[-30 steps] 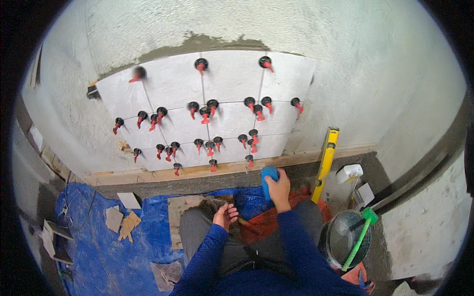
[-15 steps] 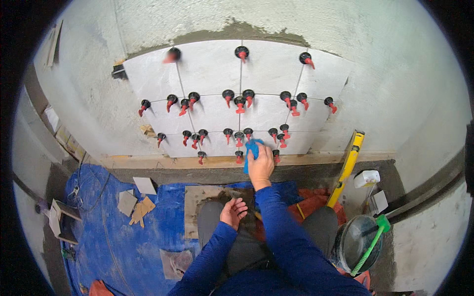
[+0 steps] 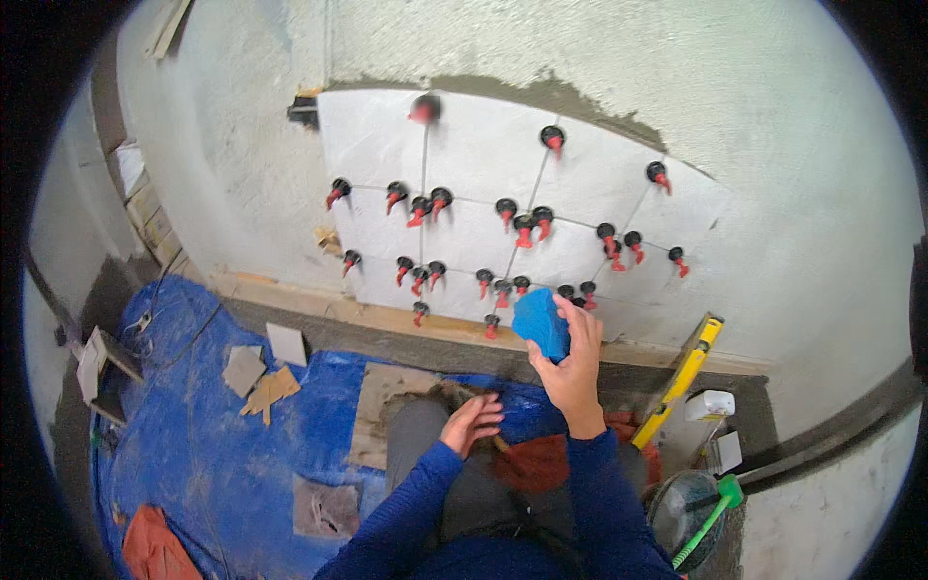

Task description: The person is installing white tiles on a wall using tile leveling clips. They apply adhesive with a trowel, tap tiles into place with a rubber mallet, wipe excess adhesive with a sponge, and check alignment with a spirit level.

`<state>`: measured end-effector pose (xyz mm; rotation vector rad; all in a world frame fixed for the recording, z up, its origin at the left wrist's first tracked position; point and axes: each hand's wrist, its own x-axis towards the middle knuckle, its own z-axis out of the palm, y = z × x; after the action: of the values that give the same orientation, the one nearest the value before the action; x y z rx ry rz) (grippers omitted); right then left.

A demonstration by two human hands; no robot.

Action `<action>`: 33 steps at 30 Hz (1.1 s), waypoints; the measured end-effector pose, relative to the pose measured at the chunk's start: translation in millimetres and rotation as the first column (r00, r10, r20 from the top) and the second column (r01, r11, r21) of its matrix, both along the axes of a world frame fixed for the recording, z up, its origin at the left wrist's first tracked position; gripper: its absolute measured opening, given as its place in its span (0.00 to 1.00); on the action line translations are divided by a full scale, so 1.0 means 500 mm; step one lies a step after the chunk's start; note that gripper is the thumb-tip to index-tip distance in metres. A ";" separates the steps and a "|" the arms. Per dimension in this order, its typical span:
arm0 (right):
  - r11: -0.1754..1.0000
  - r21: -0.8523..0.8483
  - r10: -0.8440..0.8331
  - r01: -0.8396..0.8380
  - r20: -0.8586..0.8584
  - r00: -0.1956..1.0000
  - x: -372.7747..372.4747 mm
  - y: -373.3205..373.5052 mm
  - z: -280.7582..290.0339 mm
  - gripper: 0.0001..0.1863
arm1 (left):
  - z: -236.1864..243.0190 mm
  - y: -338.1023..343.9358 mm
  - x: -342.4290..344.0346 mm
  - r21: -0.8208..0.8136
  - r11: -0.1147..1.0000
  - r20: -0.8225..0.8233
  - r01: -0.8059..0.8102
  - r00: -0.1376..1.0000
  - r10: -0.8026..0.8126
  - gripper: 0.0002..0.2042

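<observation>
Grey-white tiles (image 3: pixel 483 159) cover part of the wall before me, with several black levelling spacers with red handles (image 3: pixel 552 140) along their joints. My right hand (image 3: pixel 572 372) grips a blue sponge (image 3: pixel 537 317) in front of the lowest tile row; I cannot tell whether it touches the tiles, and it hides part of the wooden batten (image 3: pixel 469 316) beneath them. My left hand (image 3: pixel 471 420) is held over my lap, palm inward, fingers loosely apart and holding nothing.
A yellow level (image 3: pixel 681 377) leans at right, near a white container (image 3: pixel 709 406) and a bucket (image 3: pixel 667 498) with a green-handled tool (image 3: pixel 706 527). Blue tarp (image 3: pixel 222 454) covers the floor, bearing tile offcuts (image 3: pixel 287 345), cardboard scraps (image 3: pixel 266 391) and orange cloths (image 3: pixel 157 541).
My right hand raised the sponge from below the tiles to the lowest row, then moved rightward along it. The view has turned, tilting the tiled area. My left hand stays low.
</observation>
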<state>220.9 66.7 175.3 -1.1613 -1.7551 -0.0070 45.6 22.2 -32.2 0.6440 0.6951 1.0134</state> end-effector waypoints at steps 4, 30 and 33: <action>0.994 0.113 0.007 0.012 -0.166 0.986 -0.002 -0.013 0.066 0.34 | -0.049 0.020 -0.013 -0.149 0.978 0.016 -0.143 0.989 0.147 0.26; 0.924 0.381 -0.196 0.019 0.432 0.880 0.259 0.118 0.322 0.29 | -0.077 0.035 -0.018 -0.134 0.980 -0.056 -0.150 0.988 0.143 0.18; 0.888 0.430 -0.337 0.161 0.372 0.865 0.308 0.093 0.323 0.29 | -0.064 0.026 -0.016 -0.092 0.982 -0.081 -0.166 0.984 0.159 0.17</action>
<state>374.7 113.4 336.9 -1.1405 -1.8522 -0.8029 37.5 35.2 -64.3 0.5467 0.8685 1.1027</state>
